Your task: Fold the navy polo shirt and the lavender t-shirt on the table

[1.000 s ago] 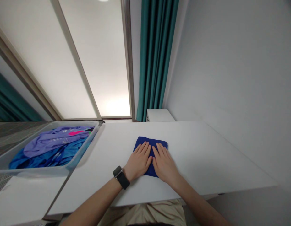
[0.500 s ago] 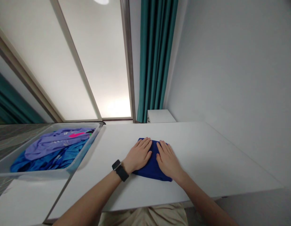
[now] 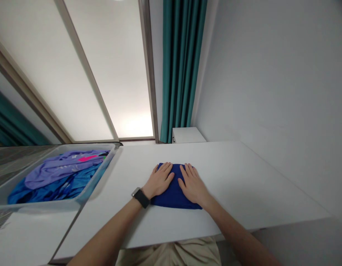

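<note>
A dark blue folded cloth (image 3: 175,195) lies flat on the white table (image 3: 232,177) in front of me. My left hand (image 3: 160,180), with a black watch on its wrist, rests flat on the cloth's left part, fingers stretched out. On the right part lies my right hand (image 3: 192,186), palm down, its fingers slightly spread. Both hands press on top of the cloth and cover its sides; neither grips it. The cloth's middle and near edge show between and below them.
At the left stands a translucent plastic bin (image 3: 82,199) with a purple garment (image 3: 54,170) and a bright blue garment (image 3: 62,188). Behind the table are a small white cabinet (image 3: 189,135) and a green curtain (image 3: 182,74). A grey wall (image 3: 270,81) borders the right side.
Both hands and the cloth have shifted slightly left in view. The cloth lies straighter, its near edge now almost level. The hands stay flat on it.
</note>
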`<action>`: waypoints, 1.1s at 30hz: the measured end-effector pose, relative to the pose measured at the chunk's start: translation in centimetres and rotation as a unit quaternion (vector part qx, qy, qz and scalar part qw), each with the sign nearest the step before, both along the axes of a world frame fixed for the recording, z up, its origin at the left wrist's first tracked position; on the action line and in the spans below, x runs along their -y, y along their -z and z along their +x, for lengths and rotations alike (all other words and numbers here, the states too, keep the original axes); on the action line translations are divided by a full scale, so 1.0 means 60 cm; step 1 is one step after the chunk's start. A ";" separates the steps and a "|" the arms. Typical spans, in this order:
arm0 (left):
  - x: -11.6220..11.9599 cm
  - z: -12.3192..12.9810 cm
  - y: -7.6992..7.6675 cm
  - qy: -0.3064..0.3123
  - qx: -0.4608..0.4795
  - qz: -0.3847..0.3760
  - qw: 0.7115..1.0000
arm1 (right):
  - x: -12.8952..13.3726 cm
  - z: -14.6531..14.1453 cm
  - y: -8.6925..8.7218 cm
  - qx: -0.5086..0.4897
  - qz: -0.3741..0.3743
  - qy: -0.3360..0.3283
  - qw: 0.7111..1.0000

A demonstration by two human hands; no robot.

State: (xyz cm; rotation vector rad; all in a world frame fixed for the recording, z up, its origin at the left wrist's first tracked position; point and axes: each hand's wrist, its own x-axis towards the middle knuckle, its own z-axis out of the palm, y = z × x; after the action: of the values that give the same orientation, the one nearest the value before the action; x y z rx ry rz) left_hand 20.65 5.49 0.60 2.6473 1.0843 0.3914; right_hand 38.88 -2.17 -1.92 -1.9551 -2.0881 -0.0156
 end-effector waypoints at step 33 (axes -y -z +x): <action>-0.068 -0.101 0.031 -0.034 0.337 -0.222 0.914 | -0.153 -0.069 -0.066 -0.078 -0.033 -0.252 0.964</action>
State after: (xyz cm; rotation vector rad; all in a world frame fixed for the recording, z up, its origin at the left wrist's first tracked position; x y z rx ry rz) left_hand 14.59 9.56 -1.28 1.8515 0.8917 0.8725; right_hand 34.75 7.01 2.06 -1.3494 -2.4346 0.3030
